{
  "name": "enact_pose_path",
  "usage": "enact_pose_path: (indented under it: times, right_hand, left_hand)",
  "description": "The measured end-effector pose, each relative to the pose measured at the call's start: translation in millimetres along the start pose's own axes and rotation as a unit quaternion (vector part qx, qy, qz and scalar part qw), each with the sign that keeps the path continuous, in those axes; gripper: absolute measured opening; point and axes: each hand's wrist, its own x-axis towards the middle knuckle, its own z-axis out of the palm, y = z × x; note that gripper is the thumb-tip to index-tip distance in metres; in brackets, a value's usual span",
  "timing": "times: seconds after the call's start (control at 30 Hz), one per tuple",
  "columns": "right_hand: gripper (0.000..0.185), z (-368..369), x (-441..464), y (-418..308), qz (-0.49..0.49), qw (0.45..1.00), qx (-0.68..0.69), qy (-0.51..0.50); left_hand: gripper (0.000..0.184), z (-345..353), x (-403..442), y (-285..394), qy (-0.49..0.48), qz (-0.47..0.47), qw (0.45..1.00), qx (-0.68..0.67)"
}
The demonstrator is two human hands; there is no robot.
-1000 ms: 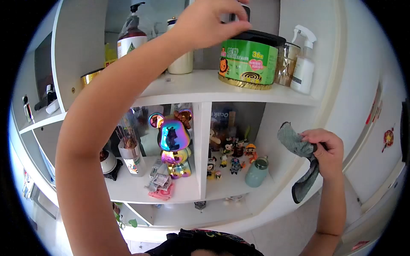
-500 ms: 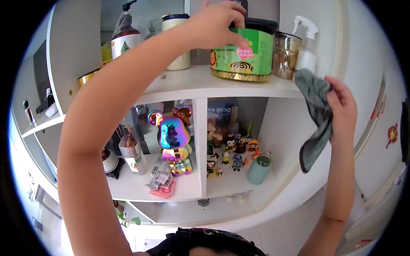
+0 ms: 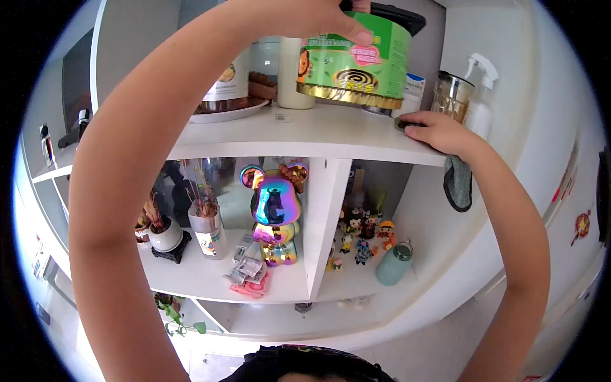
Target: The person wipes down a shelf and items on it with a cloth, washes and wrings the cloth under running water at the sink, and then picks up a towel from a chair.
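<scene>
My left hand (image 3: 334,20) grips a green tin (image 3: 356,60) with a gold rim and a spiral picture on its label. The tin is tilted and held just above the upper white shelf (image 3: 305,135); a black item (image 3: 398,16) shows at its top. My right hand (image 3: 442,132) presses a grey cloth (image 3: 458,184) onto the shelf, right of and below the tin. Part of the cloth is bunched under the fingers, and the rest hangs over the front edge.
Behind my right hand stand an amber glass jar (image 3: 452,95) and a white spray bottle (image 3: 480,95). A cream canister (image 3: 294,76) is left of the tin. Below are a shiny bear figure (image 3: 275,207), small figurines (image 3: 364,248) and a teal bottle (image 3: 394,264).
The green tin has been raised off the shelf and tilted by my left hand. My right hand has brought the cloth from the air beside the shelf down onto its surface.
</scene>
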Motion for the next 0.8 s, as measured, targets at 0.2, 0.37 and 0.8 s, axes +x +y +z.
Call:
enact_pose_path:
  times: [0.2,0.37,0.8]
  right_hand:
    - [0.049,16.2,43.5,-50.1,-0.023,0.996,-0.036,-0.080]
    - [0.049,47.2,115.5,-35.6,-0.141,0.984,0.004,-0.113]
    - [0.030,16.5,19.5,-66.9,-0.127,0.987,0.066,-0.075]
  left_hand:
    - [0.036,-8.2,5.6,-16.7,-0.031,-0.016,0.997,-0.076]
    - [0.036,-13.7,8.7,-16.2,-0.026,-0.035,0.995,-0.094]
    - [0.042,22.4,29.3,-26.9,-0.013,0.038,0.998,-0.055]
